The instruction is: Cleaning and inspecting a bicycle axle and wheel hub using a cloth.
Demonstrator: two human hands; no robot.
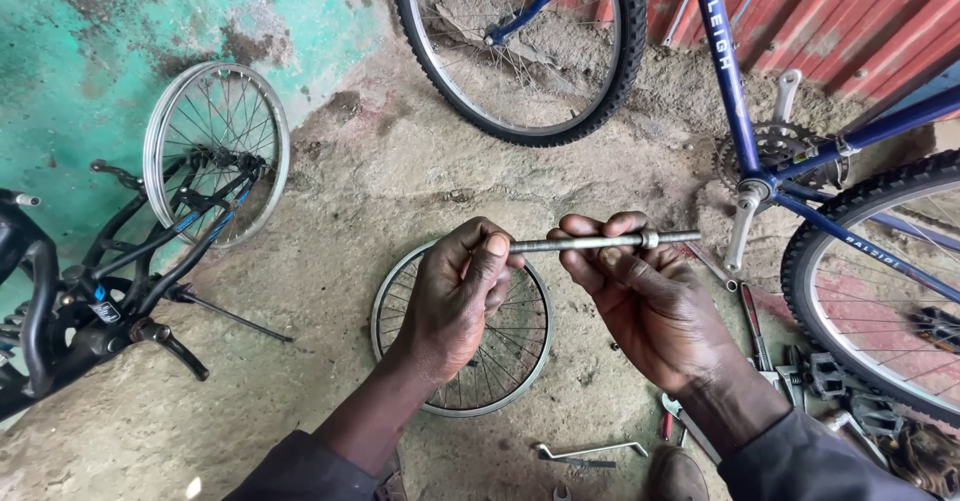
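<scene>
Our left hand (455, 291) pinches one end of a thin grey threaded metal axle rod (600, 243) between thumb and fingers; our right hand (640, 296) grips the same rod further along, fingers curled over it, thumb beneath. The rod lies level between the hands, held above the ground, and a small nut (649, 238) sits on it just past the right fingers, with the bare end sticking out to the right. Far left: a black bicycle frame (120, 271) lies on its side, with a small silver spoked rim (216, 151) against the green wall (70, 51). Directly below the hands, a bare silver spoked wheel rim (462, 361) lies flat on the rough concrete floor (330, 211). Top centre: a black-tyred wheel (520, 46) of a blue bicycle (730, 91) standing at the right; its crank and chainring (775, 156) are right of the rod, its other wheel (880, 301) at the frame's edge. On the floor near the right forearm: a grey bent spanner (590, 451) and several loose hand tools (760, 341), kinds unclear.
</scene>
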